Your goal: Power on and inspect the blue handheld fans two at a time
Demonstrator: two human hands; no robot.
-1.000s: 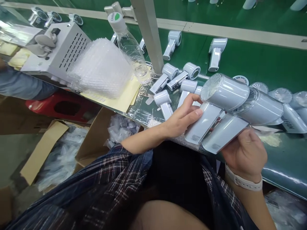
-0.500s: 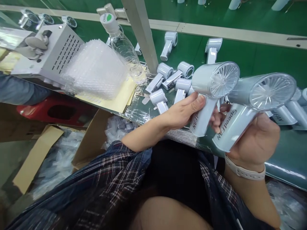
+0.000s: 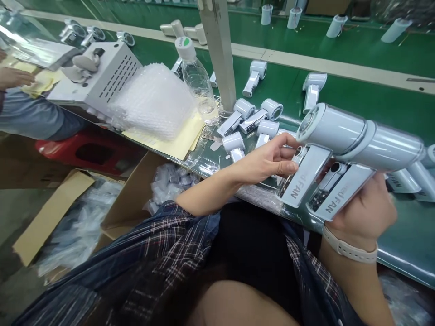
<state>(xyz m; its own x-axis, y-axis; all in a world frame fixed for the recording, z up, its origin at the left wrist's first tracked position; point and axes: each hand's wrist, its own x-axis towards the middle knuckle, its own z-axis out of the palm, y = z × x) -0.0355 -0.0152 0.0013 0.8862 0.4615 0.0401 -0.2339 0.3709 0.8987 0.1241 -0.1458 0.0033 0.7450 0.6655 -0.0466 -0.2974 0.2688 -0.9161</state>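
Note:
My left hand grips a pale blue handheld fan by its handle, thumb and fingers on either side. A second fan of the same kind is in my right hand, which wears a watch strap and wraps the handle from behind. The two fans are side by side, their heads touching or overlapping in view. "FAN" lettering shows on both handles, and dark inner parts show along their open sides. Beyond my left hand, several similar fans lie on the green bench.
A bubble-wrap stack rests on yellow paper at left, beside a clear bottle and a metal post. A vented white box stands farther left, near another person's hand. Below is a carton with plastic bags.
Both fans have been turned: the clear finned ends faced me before, and now the barrel sides and open handle sides show. The camera view has shifted, and another person's hand appears at left.

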